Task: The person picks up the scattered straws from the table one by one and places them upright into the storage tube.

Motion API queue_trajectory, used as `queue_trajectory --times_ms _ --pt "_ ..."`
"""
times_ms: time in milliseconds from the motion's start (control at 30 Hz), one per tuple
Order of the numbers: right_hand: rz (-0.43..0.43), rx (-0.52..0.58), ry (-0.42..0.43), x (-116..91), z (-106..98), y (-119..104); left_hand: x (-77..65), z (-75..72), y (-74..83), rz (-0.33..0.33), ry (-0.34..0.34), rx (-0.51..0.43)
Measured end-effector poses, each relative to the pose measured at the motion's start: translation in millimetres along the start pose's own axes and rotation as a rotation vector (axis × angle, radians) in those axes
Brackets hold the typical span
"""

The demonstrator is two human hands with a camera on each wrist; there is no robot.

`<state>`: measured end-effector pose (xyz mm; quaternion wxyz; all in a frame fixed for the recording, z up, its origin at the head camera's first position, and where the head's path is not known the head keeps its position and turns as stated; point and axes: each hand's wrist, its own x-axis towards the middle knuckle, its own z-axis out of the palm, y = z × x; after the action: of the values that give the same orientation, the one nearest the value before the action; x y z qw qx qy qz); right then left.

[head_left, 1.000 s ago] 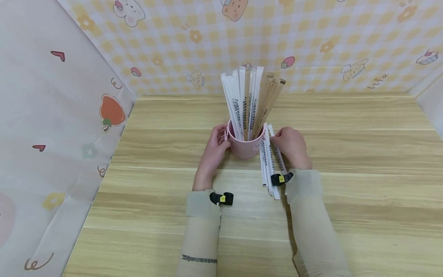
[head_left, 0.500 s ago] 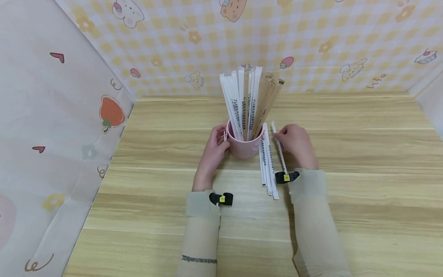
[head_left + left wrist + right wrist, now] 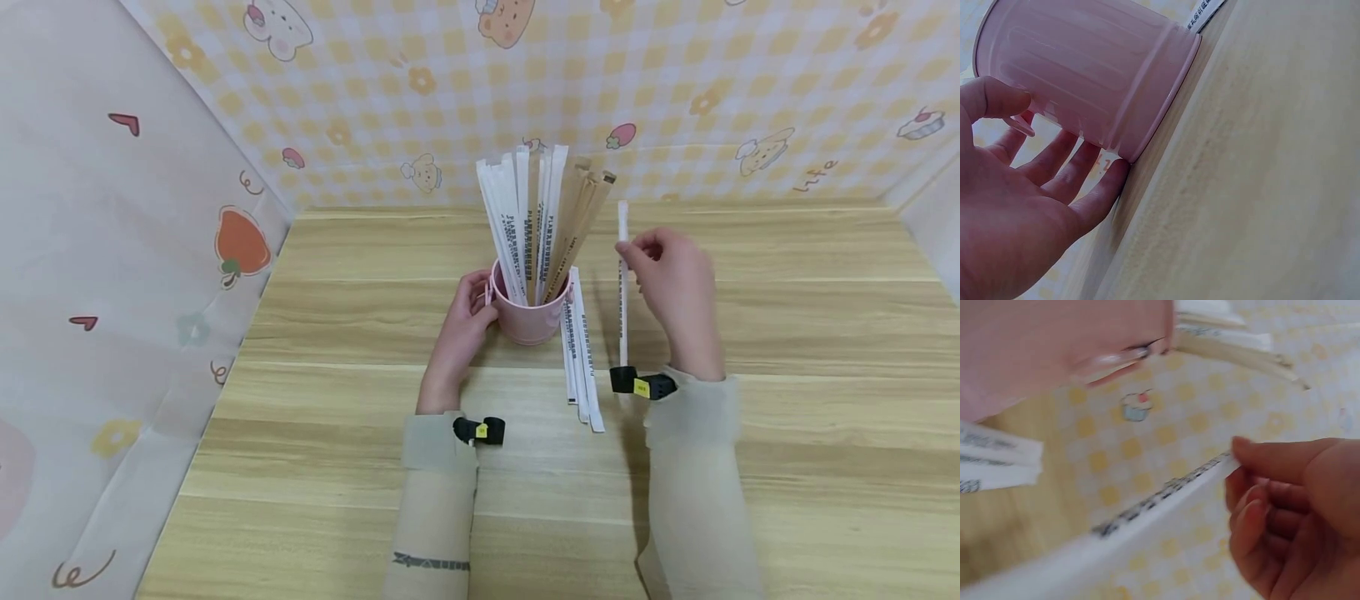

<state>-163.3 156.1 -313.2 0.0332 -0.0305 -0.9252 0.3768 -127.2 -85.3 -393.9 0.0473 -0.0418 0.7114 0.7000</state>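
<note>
A small pink bucket (image 3: pixel 527 323) stands upright on the table with several paper-wrapped straws (image 3: pixel 513 221) in it, some in white wrappers and some in brown. My left hand (image 3: pixel 462 335) holds the bucket at its left side, thumb in front and fingers behind, as the left wrist view shows near the bucket's small side lug (image 3: pixel 1021 125). To the right of the bucket, my right hand (image 3: pixel 677 287) pinches a white wrapped straw (image 3: pixel 623 300) near its upper end, between thumb and forefinger. In the right wrist view this straw (image 3: pixel 1147 515) slants down from the fingertips, printed text along it.
More white wrapped straws (image 3: pixel 583 367) lie side by side on the wooden table (image 3: pixel 337 433), right against the bucket's right side. A yellow checked cloth (image 3: pixel 360 100) with cartoon prints hangs behind, and a white printed sheet (image 3: pixel 97 233) is at the left.
The right hand has drawn one white straw away from the others, up and to the right, and it now stands nearly vertical in the head view. The left hand and bucket stay put.
</note>
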Motion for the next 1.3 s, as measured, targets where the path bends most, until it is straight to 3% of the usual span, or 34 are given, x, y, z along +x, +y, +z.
queue_trajectory --times_ms 200,533,867,1300 --pt "-0.018 0.156 0.167 -7.5 -15.8 -14.5 0.1 0.0 0.7 -0.003 0.0 0.002" --pt "-0.183 0.642 0.479 -26.1 -37.8 -37.5 0.9 0.1 0.4 -0.005 -0.003 -0.001" --pt "-0.33 0.967 0.636 -36.9 -44.7 -51.6 1.2 0.3 -0.2 -0.019 0.004 0.004" --pt "-0.356 0.983 0.659 -36.0 -43.0 -54.2 1.1 0.1 0.0 -0.016 0.007 0.009"
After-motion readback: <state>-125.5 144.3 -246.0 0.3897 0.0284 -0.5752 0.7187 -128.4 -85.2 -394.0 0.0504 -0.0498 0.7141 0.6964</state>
